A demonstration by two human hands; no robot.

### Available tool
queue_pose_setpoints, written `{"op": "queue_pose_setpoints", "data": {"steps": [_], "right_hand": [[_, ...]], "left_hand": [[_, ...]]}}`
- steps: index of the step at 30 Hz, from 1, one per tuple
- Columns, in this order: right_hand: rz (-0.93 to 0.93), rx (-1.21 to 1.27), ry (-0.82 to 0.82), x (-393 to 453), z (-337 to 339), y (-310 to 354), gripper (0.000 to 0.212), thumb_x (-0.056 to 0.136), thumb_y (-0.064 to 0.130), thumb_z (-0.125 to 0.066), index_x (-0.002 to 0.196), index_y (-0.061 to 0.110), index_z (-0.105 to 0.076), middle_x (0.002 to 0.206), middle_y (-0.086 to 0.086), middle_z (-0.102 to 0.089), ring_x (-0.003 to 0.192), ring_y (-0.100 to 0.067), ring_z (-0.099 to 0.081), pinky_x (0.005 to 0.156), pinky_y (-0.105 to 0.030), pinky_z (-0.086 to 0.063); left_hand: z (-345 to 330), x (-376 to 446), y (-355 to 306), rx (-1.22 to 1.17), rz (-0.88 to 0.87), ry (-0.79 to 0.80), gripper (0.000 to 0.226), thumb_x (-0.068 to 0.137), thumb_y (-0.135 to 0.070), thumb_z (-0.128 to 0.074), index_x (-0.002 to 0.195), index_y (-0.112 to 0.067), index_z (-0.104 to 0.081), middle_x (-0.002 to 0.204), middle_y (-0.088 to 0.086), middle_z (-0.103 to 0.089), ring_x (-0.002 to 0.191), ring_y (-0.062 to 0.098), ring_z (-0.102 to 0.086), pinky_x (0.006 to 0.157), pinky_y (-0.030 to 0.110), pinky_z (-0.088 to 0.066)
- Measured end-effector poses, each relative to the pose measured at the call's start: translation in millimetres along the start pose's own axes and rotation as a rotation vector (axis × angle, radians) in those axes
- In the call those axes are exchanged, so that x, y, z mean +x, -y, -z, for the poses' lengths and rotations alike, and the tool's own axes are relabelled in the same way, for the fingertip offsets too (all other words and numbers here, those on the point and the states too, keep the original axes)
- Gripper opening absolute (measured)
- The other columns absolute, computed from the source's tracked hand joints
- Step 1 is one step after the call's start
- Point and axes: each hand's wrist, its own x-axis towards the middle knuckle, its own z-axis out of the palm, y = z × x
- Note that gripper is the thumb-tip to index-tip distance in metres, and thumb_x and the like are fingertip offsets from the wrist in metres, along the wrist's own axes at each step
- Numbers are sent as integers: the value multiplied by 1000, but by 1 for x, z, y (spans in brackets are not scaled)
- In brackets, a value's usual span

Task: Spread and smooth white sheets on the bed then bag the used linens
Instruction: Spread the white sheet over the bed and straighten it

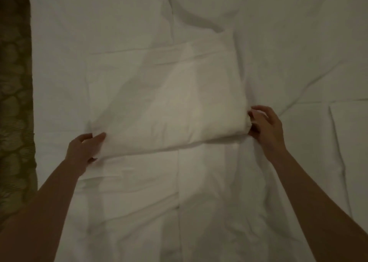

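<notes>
A folded white sheet [169,106] lies as a thick rectangle in the middle of the bed, on top of a spread white sheet [199,202] that shows fold creases. My left hand [84,150] grips the folded sheet's near left corner, thumb on top and fingers underneath. At the near right corner my right hand [264,126] pinches the layered edge with curled fingers. Both forearms reach in from the bottom of the view.
The bed's left edge runs down the frame beside a dark patterned carpet [16,102]. Another flat white fold [350,142] lies on the bed at the right. Wrinkled white bedding [199,18] fills the far side.
</notes>
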Motion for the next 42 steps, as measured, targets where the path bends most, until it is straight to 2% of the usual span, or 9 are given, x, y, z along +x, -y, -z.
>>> {"op": "queue_pose_setpoints", "data": {"steps": [4, 7, 13, 19, 24, 29, 34, 38, 42], "right_hand": [[-56, -208, 151, -9, 9, 4, 15, 97, 6, -51, 98, 11, -66, 81, -6, -65, 59, -5, -66, 54, -18, -55], [-74, -331, 271, -7, 14, 9, 15, 96, 6, -53, 105, 7, -65, 83, -9, -67, 59, -3, -67, 53, -16, -53], [7, -498, 286, -3, 28, 15, 8, 91, 5, -62, 97, 3, -67, 74, -5, -65, 54, 1, -60, 50, -11, -47], [-191, -4, 244, -21, 42, -2, 5, 96, 9, -54, 94, 10, -59, 82, -4, -67, 67, -7, -65, 57, -19, -53], [-153, -175, 279, -17, 32, 10, 14, 93, 26, -61, 84, 17, -65, 74, 1, -65, 62, -9, -59, 55, -20, -47], [-159, 46, 150, -21, 36, -3, 20, 89, 10, -66, 70, 9, -59, 58, 1, -63, 52, -9, -58, 52, -19, -50], [-322, 132, 202, -33, 41, -20, 22, 87, -5, -59, 71, 8, -52, 77, -9, -62, 71, -17, -64, 60, -20, -57], [-150, -165, 139, -11, 18, -5, 19, 80, 23, -77, 89, 9, -67, 91, -7, -69, 79, -19, -65, 73, -32, -55], [75, -272, -6, -7, 4, 13, 14, 81, 23, -76, 80, 12, -68, 80, -6, -66, 68, -12, -59, 68, -27, -47]], "left_hand": [[2, -12, 31, -228, -96, -66, 36, 90, -17, -68, 115, -25, -43, 113, 5, -48, 79, 10, -52, 62, 30, -47], [-5, -22, 42, -319, -92, -29, 22, 93, -17, -63, 110, -18, -48, 96, 2, -56, 76, 12, -57, 59, 25, -50], [-3, -29, 44, -420, 0, 78, 10, 95, -17, -60, 87, -15, -57, 93, 5, -65, 72, 13, -69, 65, 22, -57], [0, -32, 51, -553, -17, 81, 8, 97, -9, -56, 89, -7, -54, 101, 11, -64, 64, 17, -72, 69, 31, -60], [-3, -32, 56, -571, -4, 122, 9, 100, -15, -52, 93, -9, -53, 102, 12, -64, 64, 19, -73, 66, 26, -60], [0, -30, 59, -625, 12, 114, 11, 101, -11, -49, 97, -2, -51, 105, 16, -62, 64, 23, -73, 65, 30, -61], [-1, -28, 64, -656, 114, 73, 10, 100, -13, -51, 93, -7, -55, 97, 10, -62, 58, 17, -71, 51, 25, -57], [-6, -29, 58, -667, 79, 12, 8, 95, -10, -59, 100, -5, -56, 105, 10, -64, 78, 18, -67, 52, 27, -58], [-8, -51, 56, -658, 3, -112, 15, 93, -10, -63, 84, -12, -51, 88, 1, -61, 64, 5, -65, 59, 21, -58]]}}
